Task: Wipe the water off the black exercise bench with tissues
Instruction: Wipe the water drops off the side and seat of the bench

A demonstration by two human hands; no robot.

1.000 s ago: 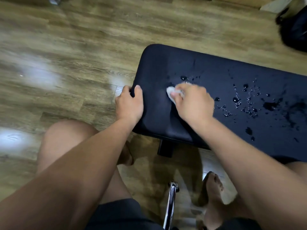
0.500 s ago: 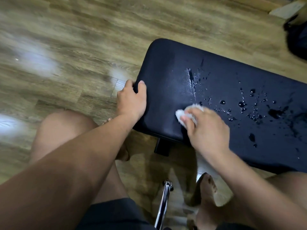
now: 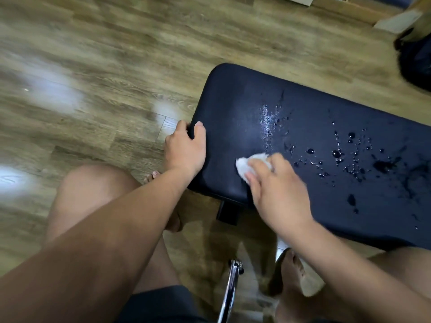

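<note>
Drawn back to the near edge of the exercise bench point(image 3: 233, 108), your right hand point(image 3: 277, 192) has its grip clamped on the tissue point(image 3: 249, 163); droplets point(image 3: 335, 153) lie rightward along the long axis. Left hand point(image 3: 184, 150) clasps the end.

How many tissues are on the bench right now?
1: a white tissue under the right hand, pressed on the black bench near its front edge. More may hide under the palm.

Matt black padded bench point(image 3: 233, 108), crumpled white paper tissue point(image 3: 247, 163), glossy wood-grain floor point(image 3: 98, 54).
</note>
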